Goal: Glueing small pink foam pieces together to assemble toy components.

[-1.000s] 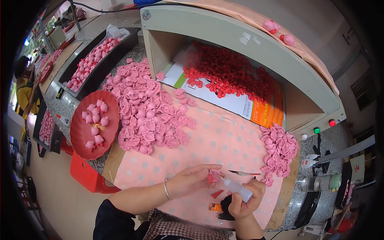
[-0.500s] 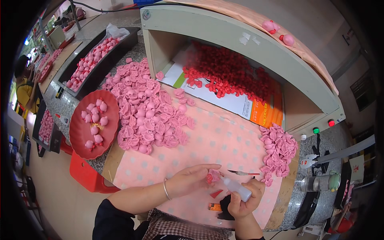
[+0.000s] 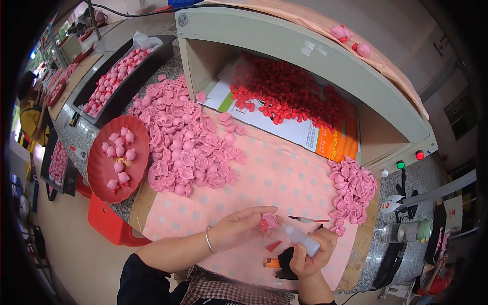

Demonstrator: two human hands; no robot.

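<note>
Red bowl (image 3: 101, 168), black tray (image 3: 104, 109)

1. Bright, even light falls across the pink dotted cloth (image 3: 274, 178) on the table (image 3: 356, 269), with colours strongly saturated.
2. Shadows are soft and short; the deepest shade sits inside the open-fronted cabinet (image 3: 305, 56), dimming the red pieces (image 3: 290, 94) at its back.
3. A heavy black vignette rings the fisheye frame, and straight edges bow sharply toward the rim.
4. The centre is crisp; the left hand (image 3: 239, 229) and right hand (image 3: 310, 254) look slightly soft.
5. Daylight glows, nearly washed out, at the upper left corner (image 3: 66, 35).
</note>
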